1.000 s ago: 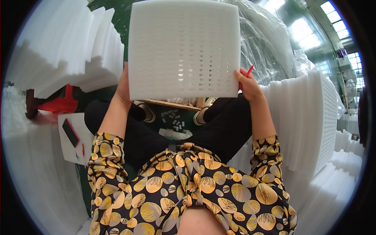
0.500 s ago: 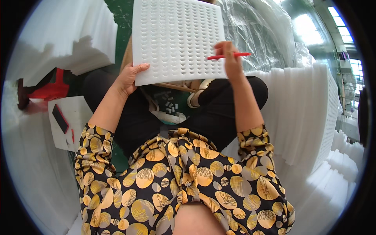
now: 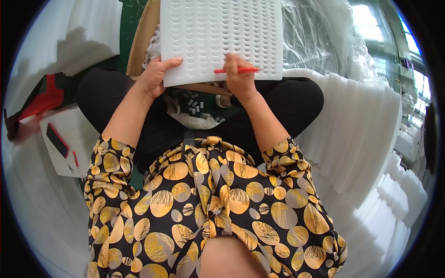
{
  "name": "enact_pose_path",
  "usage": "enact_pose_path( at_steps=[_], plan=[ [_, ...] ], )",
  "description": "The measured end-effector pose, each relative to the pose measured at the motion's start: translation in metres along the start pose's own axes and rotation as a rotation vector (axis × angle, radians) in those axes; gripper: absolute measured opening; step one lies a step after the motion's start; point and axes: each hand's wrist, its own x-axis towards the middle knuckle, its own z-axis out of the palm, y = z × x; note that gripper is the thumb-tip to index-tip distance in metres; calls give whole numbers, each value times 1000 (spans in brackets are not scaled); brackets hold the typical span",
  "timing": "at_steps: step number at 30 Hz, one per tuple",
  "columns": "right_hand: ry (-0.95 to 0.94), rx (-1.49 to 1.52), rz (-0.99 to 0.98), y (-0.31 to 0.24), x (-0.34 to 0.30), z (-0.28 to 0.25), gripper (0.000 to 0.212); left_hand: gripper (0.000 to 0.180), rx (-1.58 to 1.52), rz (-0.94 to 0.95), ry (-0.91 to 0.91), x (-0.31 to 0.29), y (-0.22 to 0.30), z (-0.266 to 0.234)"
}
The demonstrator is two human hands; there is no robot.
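Observation:
A white foam sheet (image 3: 199,37) with rows of half-moon cuts spans the upper middle, above an open cardboard box. My left hand (image 3: 155,76) grips its near left corner, thumb on top and fingers beneath. My right hand (image 3: 240,78) is closed around a red pen (image 3: 248,70) and hovers over or touches the sheet's near right part; which one, I cannot tell. The pen lies crosswise in the fist, its thin end to the right. Motion blurs the fingers slightly.
The cardboard box (image 3: 137,44) holds small white foam bits. More bits (image 3: 197,107) lie on the green floor between my legs. Stacked white foam sheets (image 3: 350,125) stand right, others (image 3: 88,37) left. Clear plastic film (image 3: 320,37) bulges upper right. A phone (image 3: 57,140) rests at left.
My right hand has moved left and slightly down with the red pen, from the sheet's right edge to over the sheet. The sheet has shifted right and up, baring more of the box.

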Motion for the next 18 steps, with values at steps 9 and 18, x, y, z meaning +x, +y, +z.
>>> enact_pose_path(
  at_steps=[9, 18],
  plan=[
    [99, 409, 357, 5, 11, -18, 34, 34, -49, 7, 29, -4, -4, 7],
    [58, 252, 287, 5, 16, 7, 33, 32, -17, 74, 39, -1, -9, 4]
  ],
)
